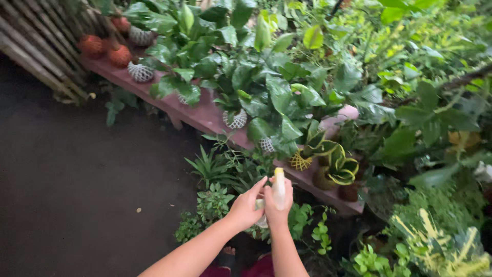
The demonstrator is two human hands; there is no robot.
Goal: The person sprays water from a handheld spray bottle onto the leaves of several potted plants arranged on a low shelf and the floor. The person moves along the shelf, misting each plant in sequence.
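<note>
Together, both hands work a small pale plastic spray bottle (278, 189): right hand (279, 208) clamped around it, left hand (247, 205) fingering its base, nozzle toward twelve o'clock, facing the long pink bench (205, 117) of leafy potted plants (266, 92).

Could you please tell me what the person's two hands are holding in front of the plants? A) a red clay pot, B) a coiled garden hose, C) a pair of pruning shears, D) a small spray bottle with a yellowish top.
D: the right hand grips a small spray bottle with a yellowish top, and the left hand touches it from the side, above the low green plants by the bench.
</note>
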